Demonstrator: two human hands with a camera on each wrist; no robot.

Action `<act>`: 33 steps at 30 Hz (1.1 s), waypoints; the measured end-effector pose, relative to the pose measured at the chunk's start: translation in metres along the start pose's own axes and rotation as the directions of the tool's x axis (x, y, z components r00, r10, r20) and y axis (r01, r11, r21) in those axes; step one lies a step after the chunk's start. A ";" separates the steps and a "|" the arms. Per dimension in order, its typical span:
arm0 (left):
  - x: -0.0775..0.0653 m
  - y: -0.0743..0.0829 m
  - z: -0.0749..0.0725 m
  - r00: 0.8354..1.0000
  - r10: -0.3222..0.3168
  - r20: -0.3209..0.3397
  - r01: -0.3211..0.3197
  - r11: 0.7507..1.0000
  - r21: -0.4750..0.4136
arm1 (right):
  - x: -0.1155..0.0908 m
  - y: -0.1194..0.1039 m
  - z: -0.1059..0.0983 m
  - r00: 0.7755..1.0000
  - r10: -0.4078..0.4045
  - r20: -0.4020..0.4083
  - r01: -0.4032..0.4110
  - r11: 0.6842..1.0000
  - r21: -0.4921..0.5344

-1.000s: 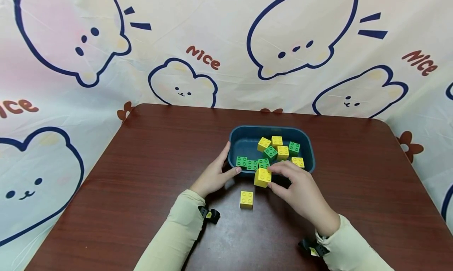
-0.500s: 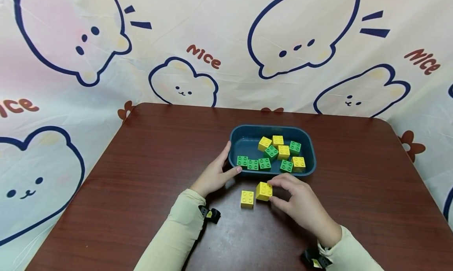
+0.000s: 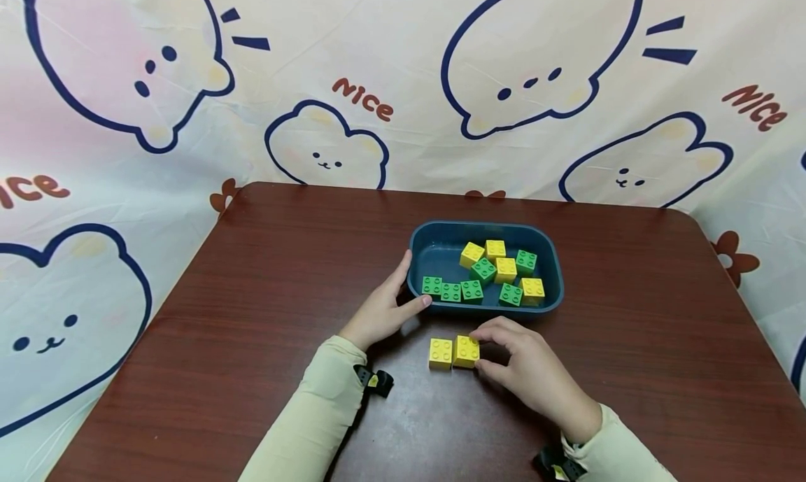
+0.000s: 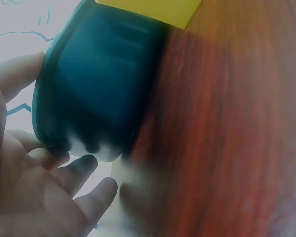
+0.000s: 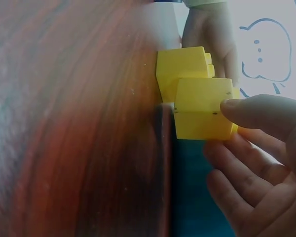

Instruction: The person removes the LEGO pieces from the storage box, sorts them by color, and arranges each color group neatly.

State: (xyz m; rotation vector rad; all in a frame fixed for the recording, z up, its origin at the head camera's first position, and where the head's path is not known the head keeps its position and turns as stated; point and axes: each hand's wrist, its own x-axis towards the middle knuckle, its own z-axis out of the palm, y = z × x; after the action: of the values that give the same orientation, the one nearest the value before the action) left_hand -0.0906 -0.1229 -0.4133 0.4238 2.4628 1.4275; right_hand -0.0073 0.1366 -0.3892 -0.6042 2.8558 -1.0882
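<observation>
My right hand [image 3: 535, 373] pinches a yellow building block [image 3: 466, 352] between thumb and fingertips, low over the table and studs up. Just left of it a second yellow block [image 3: 440, 354] sits on the wood, with a thin gap between them in the head view. In the right wrist view the thumb presses the near face of the held block [image 5: 202, 108]. My left hand [image 3: 378, 314] rests at the left end of a dark blue tray [image 3: 485, 309], thumb along its front rim and fingers extended along the side. The left wrist view shows those fingers loosely spread.
Several green blocks [image 3: 471, 292] and several yellow blocks [image 3: 506, 270] lie in the tray, behind both hands. The brown table [image 3: 302, 258] reaches back to a white cloth [image 3: 415, 153] with cartoon bears, which also hangs along both sides.
My right hand has brought the yellow block from the tray's front rim down towards me, then left beside the other yellow block. The left hand stays at the tray.
</observation>
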 end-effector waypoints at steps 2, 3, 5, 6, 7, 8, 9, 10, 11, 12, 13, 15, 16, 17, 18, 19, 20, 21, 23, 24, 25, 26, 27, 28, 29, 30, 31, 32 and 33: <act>0.000 0.000 0.000 1.000 -0.002 -0.001 0.002 1.000 0.000 | 0.000 0.000 0.002 1.000 -0.005 0.009 0.005 1.000 -0.003; 0.001 0.000 0.000 1.000 -0.002 -0.003 0.002 1.000 0.001 | 0.000 0.000 0.002 1.000 -0.007 0.015 0.007 1.000 -0.004; 0.001 0.000 0.000 1.000 -0.001 -0.003 0.001 1.000 -0.001 | 0.000 0.001 0.004 1.000 -0.011 0.025 0.011 1.000 -0.004; 0.001 0.000 0.000 1.000 0.000 -0.003 0.000 1.000 -0.001 | 0.000 0.001 0.005 1.000 -0.012 0.029 0.012 1.000 -0.005; 0.001 0.000 0.000 1.000 -0.001 -0.003 0.001 1.000 -0.003 | 0.000 0.001 0.005 0.999 -0.012 0.032 0.012 1.000 -0.006; 0.001 0.000 0.000 1.000 0.000 -0.003 0.000 1.000 -0.005 | 0.000 0.001 0.006 0.999 -0.013 0.035 0.013 1.000 -0.005; 0.001 0.000 0.000 1.000 0.000 -0.004 0.000 1.000 -0.005 | 0.001 0.001 0.006 0.999 -0.013 0.036 0.014 1.000 -0.006; 0.001 0.000 0.000 1.000 0.001 -0.004 -0.001 1.000 -0.006 | 0.001 0.001 0.006 0.999 -0.014 0.037 0.015 1.000 -0.004; 0.001 0.000 0.000 1.000 0.000 -0.005 0.000 1.000 -0.006 | 0.001 0.001 0.007 0.999 -0.015 0.036 0.016 1.000 -0.004; 0.001 0.001 0.000 1.000 -0.001 -0.006 0.001 1.000 -0.006 | 0.001 0.001 0.007 0.999 -0.016 0.036 0.016 1.000 -0.005; 0.001 0.001 0.000 1.000 -0.002 -0.007 0.002 1.000 -0.006 | 0.001 0.001 0.007 0.999 -0.018 0.036 0.018 1.000 -0.005; 0.001 0.000 0.000 1.000 -0.007 -0.008 0.007 1.000 -0.001 | 0.001 0.001 0.007 0.999 -0.019 0.036 0.019 1.000 -0.005; 0.001 0.000 0.000 1.000 -0.009 -0.007 0.009 1.000 0.000 | 0.001 0.001 0.007 0.999 -0.019 0.035 0.019 1.000 -0.004; 0.001 0.000 0.000 1.000 -0.010 -0.007 0.010 1.000 0.000 | 0.001 0.001 0.007 0.999 -0.019 0.035 0.020 1.000 -0.005; 0.001 0.000 0.000 1.000 -0.011 -0.007 0.011 1.000 0.000 | 0.002 0.001 0.008 0.999 -0.019 0.036 0.020 1.000 -0.005; 0.001 -0.001 0.000 1.000 -0.011 -0.007 0.011 1.000 0.000 | 0.002 0.001 0.008 0.999 -0.019 0.036 0.019 1.000 -0.006; 0.001 -0.001 0.000 1.000 -0.011 -0.008 0.011 1.000 0.000 | 0.002 0.001 0.008 0.999 -0.017 0.036 0.017 1.000 -0.007; 0.002 -0.001 0.000 1.000 -0.010 -0.008 0.010 1.000 -0.002 | 0.002 0.001 0.008 0.999 -0.017 0.036 0.017 1.000 -0.007; 0.002 0.000 0.000 1.000 -0.007 -0.010 0.007 1.000 -0.006 | 0.002 0.002 0.008 0.999 -0.019 0.036 0.019 1.000 -0.010; 0.002 0.000 0.000 1.000 -0.006 -0.010 0.006 1.000 -0.006 | 0.002 0.002 0.009 0.999 -0.021 0.036 0.021 1.000 -0.011; 0.001 0.000 0.000 1.000 -0.006 -0.011 0.006 1.000 -0.006 | 0.003 0.002 0.009 0.999 -0.023 0.034 0.023 1.000 -0.011; 0.001 0.001 0.000 1.000 -0.004 -0.011 0.004 1.000 -0.007 | 0.002 0.002 0.009 0.999 -0.024 0.033 0.024 1.000 -0.010; 0.001 0.001 0.000 1.000 -0.003 -0.010 0.003 1.000 -0.007 | 0.002 0.002 0.009 0.999 -0.026 0.032 0.026 1.000 -0.007; 0.001 0.001 0.000 1.000 -0.002 -0.010 0.002 1.000 -0.008 | 0.002 0.002 0.009 0.999 -0.028 0.030 0.029 1.000 -0.006; 0.001 0.001 0.000 1.000 -0.001 -0.009 0.001 1.000 -0.007 | 0.002 0.002 0.009 0.999 -0.029 0.028 0.030 1.000 -0.004; 0.001 0.001 0.000 1.000 -0.001 -0.008 0.001 1.000 -0.006 | 0.002 0.002 0.009 0.999 -0.031 0.025 0.031 1.000 -0.002; 0.001 0.001 0.000 1.000 0.001 -0.008 -0.001 1.000 -0.006 | 0.002 0.002 0.010 0.999 -0.035 0.021 0.035 0.999 -0.001; 0.001 0.000 0.000 1.000 0.001 -0.007 -0.001 1.000 -0.004 | 0.002 0.002 0.010 0.999 -0.038 0.018 0.038 0.999 0.002; 0.001 0.000 0.000 1.000 0.001 -0.006 -0.001 1.000 -0.003 | 0.002 0.002 0.010 0.999 -0.044 0.015 0.044 0.999 0.002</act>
State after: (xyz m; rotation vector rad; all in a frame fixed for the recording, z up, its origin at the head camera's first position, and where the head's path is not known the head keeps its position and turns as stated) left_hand -0.0917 -0.1224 -0.4131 0.4201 2.4653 1.4352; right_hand -0.0080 0.1307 -0.3983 -0.6746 2.8420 -1.0875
